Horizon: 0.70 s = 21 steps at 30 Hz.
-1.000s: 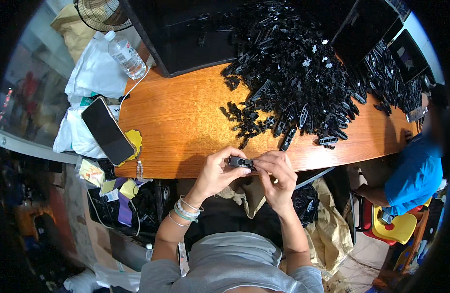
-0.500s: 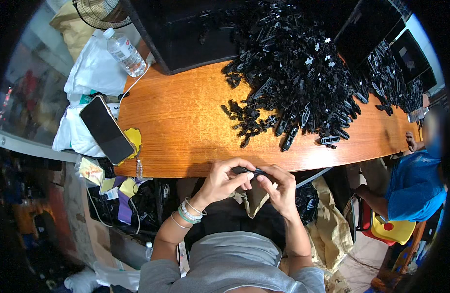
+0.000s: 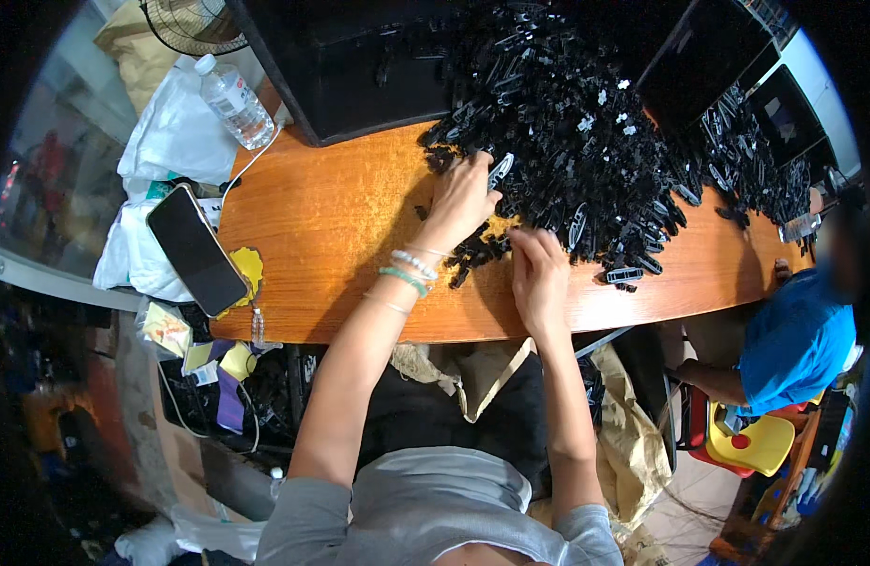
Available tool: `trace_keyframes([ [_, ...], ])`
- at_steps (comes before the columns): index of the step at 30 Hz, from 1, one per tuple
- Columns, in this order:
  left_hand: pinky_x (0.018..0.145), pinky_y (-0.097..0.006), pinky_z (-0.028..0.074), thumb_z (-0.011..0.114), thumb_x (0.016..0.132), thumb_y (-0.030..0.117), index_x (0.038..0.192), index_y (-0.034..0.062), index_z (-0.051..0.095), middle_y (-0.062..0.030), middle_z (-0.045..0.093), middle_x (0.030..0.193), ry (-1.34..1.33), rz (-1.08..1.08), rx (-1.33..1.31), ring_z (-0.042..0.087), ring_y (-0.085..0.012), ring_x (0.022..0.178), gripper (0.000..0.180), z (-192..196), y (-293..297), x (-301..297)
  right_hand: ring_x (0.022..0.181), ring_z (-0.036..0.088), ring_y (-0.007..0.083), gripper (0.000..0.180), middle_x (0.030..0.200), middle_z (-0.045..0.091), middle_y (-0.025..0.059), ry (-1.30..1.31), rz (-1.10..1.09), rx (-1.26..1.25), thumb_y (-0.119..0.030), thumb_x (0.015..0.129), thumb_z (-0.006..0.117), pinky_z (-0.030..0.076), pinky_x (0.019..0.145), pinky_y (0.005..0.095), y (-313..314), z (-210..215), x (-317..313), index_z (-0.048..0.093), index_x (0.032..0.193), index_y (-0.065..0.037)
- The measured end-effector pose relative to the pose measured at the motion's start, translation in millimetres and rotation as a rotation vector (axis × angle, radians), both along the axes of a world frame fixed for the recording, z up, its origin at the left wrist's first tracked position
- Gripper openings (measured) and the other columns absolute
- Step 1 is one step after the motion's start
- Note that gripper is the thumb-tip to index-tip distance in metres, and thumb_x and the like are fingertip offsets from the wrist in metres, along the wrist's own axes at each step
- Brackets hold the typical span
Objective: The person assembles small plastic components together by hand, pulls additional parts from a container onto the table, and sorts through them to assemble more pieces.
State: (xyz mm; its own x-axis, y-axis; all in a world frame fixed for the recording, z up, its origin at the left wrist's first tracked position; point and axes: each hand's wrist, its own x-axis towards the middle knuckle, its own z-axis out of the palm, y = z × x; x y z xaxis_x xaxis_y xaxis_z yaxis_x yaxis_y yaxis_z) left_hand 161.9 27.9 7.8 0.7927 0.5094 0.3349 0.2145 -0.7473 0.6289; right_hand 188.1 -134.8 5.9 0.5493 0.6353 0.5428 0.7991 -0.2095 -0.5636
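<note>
Two hands are out over your wooden table (image 3: 340, 245). Your left hand (image 3: 461, 200) reaches far, to the near-left edge of the big pile of black plastic parts (image 3: 586, 141); its fingers are loosely curled and spread among the pieces, touching them, and one flat black clip (image 3: 500, 171) stands up just beside the fingertips. Whether the fingers actually pinch a piece you cannot tell from here. Your right hand (image 3: 538, 278) lies nearer to you, palm down, its fingers partly bent over a small cluster of black parts (image 3: 477, 253) at the near edge of the pile, touching them rather than closing on them.

The pile spreads from the table's middle to its far right, and more black pieces lie in the dark trays (image 3: 737, 85) at the far right. To the far left stands a clear plastic water bottle (image 3: 233, 101) with a white cap, leaning against a white plastic bag (image 3: 175, 132). Nearer, on the left, a dark smartphone (image 3: 196, 250) rests face up on white bags, with a yellow scrap (image 3: 247, 270) just beside it. A person in a blue shirt (image 3: 795, 344) sits at the right end of the table.
</note>
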Motion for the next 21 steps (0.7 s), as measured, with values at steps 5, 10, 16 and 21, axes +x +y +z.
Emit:
trace_keyframes([
  [5, 0.085, -0.039, 0.048, 0.066, 0.079, 0.007, 0.105, -0.004, 0.057, -0.0227, 0.063, 0.1, 0.003, 0.022, -0.165, 0.06, -0.035, 0.096, 0.03, -4.9, 6.7, 3.6, 0.085, 0.054, 0.0259, 0.016, 0.088, 0.06, 0.0073, -0.257, -0.106, -0.146, -0.002, 0.074, 0.064, 0.046, 0.075, 0.0347, 42.9, -10.6, 27.0, 0.068, 0.09, -0.005],
  [10, 0.073, -0.032, 0.052, 0.067, 0.08, 0.009, 0.103, -0.0016, 0.063, -0.0159, 0.069, 0.092, -0.275, 0.015, -0.435, 0.067, -0.0236, 0.079, 0.026, -18.0, 18.2, -36.2, 0.087, 0.051, 0.0265, 0.014, 0.087, 0.058, 0.0079, -0.286, -0.054, -0.244, -0.004, 0.072, 0.063, 0.042, 0.075, 0.0353, 47.7, -13.8, 24.4, 0.066, 0.086, -0.006],
  [16, 0.052, -0.021, 0.052, 0.06, 0.087, 0.004, 0.111, -0.002, 0.063, -0.0124, 0.068, 0.088, -0.326, -0.129, -0.926, 0.066, -0.0139, 0.066, 0.025, -2.0, 8.3, -95.4, 0.079, 0.055, 0.0291, 0.014, 0.084, 0.058, 0.0117, 0.02, -0.012, 0.133, 0.006, 0.078, 0.059, 0.045, 0.069, 0.0376, 29.2, -2.9, 11.8, 0.059, 0.091, 0.0],
  [21, 0.065, -0.027, 0.059, 0.06, 0.088, 0.003, 0.111, -0.0079, 0.06, -0.0175, 0.067, 0.088, -0.39, -0.166, -1.125, 0.069, -0.0213, 0.075, 0.025, 0.1, -12.2, -123.1, 0.081, 0.061, 0.0216, 0.012, 0.089, 0.063, 0.0118, 0.38, 0.005, 0.214, 0.005, 0.082, 0.059, 0.047, 0.073, 0.0288, 15.1, 3.2, -7.5, 0.063, 0.093, 0.001],
])
